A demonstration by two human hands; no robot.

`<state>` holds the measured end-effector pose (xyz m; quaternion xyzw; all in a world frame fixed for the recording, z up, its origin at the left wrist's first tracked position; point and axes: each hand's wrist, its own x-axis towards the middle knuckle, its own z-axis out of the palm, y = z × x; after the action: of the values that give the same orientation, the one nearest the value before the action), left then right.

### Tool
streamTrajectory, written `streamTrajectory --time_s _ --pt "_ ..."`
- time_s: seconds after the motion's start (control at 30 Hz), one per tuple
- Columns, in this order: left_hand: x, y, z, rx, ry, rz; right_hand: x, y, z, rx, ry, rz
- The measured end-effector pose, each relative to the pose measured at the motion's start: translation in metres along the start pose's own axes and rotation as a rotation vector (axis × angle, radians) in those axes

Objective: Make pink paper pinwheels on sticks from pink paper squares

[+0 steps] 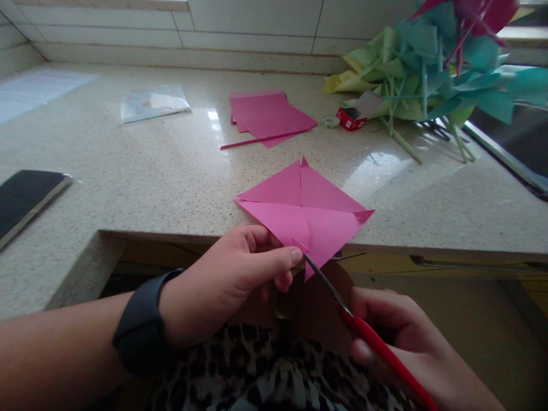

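- While the speckled counter is taking up most of the view, a heap of paper pinwheels in teal, green and yellow is sitting at its far right, with a stack of pink sheets lying mid-back and a dark phone resting at the left edge.
- The folded pink paper square is hanging half over the counter's near edge, its creases crossing in the middle.
- The left hand, watch on the wrist, is pinching the square's lower corner, thumb on top and fingers curled beneath.
- The right hand is wrapped closed around the red scissors, whose blades are sitting on that near corner, seemingly lined up with the diagonal crease.
- A small red box and a tape roll are sitting close by the pinwheels.
- Honestly, doing this snip well probably means keeping the paper taut, cutting dead along the crease, and stopping short of the centre so the flaps aren't coming apart.
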<state>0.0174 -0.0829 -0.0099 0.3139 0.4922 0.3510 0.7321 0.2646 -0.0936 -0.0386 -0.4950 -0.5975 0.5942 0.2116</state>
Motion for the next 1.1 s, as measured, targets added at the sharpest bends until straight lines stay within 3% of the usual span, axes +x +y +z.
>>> streamTrajectory --time_s 0.1,0.43,1.1 --pt "-0.001 -0.001 0.0 0.012 0.015 0.048 0.002 -0.002 0.004 -0.033 -0.075 -0.012" --pt "0.0 0.003 0.004 -0.045 0.052 0.084 0.007 0.008 0.018 -0.022 -0.048 -0.123" --pt "0.0 0.002 0.006 -0.086 0.076 0.093 0.014 0.012 0.022 -0.152 -0.041 -0.234"
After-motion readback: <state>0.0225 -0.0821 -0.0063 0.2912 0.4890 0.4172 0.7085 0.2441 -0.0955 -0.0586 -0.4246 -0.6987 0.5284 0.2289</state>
